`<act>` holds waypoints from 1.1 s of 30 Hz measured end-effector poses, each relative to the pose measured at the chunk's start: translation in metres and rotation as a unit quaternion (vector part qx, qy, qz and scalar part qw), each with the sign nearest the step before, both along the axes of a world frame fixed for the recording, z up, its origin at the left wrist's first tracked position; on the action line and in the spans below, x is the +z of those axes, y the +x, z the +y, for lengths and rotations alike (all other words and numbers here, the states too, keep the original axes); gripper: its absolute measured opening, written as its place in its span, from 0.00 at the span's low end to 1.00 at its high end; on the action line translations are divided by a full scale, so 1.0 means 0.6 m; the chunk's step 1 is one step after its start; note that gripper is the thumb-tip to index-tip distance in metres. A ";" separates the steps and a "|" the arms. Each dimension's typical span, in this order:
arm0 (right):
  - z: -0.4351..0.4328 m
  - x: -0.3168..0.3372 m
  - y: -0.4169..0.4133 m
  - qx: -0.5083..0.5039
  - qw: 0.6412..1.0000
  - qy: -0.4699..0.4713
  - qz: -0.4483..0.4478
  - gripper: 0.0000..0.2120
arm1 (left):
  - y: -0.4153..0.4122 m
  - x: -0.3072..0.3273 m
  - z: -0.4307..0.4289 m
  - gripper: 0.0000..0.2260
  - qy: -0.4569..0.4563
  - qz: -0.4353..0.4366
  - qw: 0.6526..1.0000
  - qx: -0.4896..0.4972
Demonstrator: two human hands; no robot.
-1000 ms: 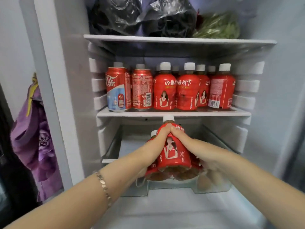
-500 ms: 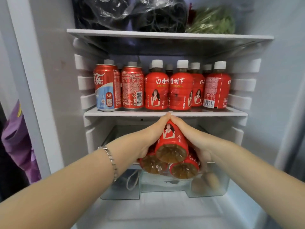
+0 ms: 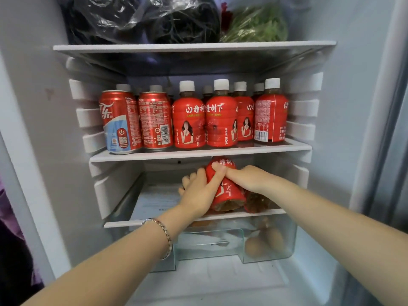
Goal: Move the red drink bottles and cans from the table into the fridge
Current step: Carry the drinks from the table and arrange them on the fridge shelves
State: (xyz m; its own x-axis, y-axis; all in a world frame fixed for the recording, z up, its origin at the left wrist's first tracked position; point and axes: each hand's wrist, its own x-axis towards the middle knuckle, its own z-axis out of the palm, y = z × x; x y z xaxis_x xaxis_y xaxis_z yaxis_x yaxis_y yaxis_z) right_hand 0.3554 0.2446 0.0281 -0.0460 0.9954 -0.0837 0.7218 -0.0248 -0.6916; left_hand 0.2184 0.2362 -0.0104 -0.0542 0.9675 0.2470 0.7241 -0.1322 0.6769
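Both my hands reach into the open fridge. My left hand (image 3: 199,192) and my right hand (image 3: 242,178) clasp a bundle of red drink bottles (image 3: 229,194) from either side, bases toward me, over the lower glass shelf (image 3: 154,221). A second bottle's brown base (image 3: 257,203) shows under my right hand. How many bottles the bundle holds is hidden by my fingers. On the middle shelf (image 3: 198,153) stand two red cola cans (image 3: 120,121) at the left and several red white-capped bottles (image 3: 221,120) to their right.
Dark bagged items (image 3: 141,18) and leafy greens (image 3: 256,25) fill the top shelf. A clear drawer (image 3: 276,241) under the lower shelf holds brown round items. A paper sheet (image 3: 154,202) lies on the lower shelf's left part. Purple cloth (image 3: 8,217) hangs left of the fridge.
The bottle bundle has gone from in front of the fridge into the space under the middle shelf, tipping so its bases face me, and now lies at the lower shelf. The view moved closer.
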 end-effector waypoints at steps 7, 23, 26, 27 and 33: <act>0.042 -0.022 0.012 -0.117 0.980 0.068 -0.144 0.44 | -0.012 -0.053 0.032 0.38 0.048 0.170 0.984 -0.018; 0.087 -0.113 0.037 -0.094 0.921 0.258 -0.276 0.29 | 0.024 -0.033 0.121 0.28 -0.048 0.192 0.980 0.024; 0.121 -0.096 0.042 -0.067 0.899 0.192 -0.387 0.33 | -0.013 -0.026 0.121 0.31 -0.044 0.135 0.990 -0.025; 0.128 -0.088 0.041 -0.070 0.889 0.165 -0.422 0.34 | -0.026 -0.024 0.117 0.31 -0.047 0.138 0.989 -0.022; 0.077 -0.091 -0.039 -0.057 0.898 0.222 -0.377 0.28 | -0.086 -0.022 0.054 0.15 -0.034 0.198 0.980 -0.012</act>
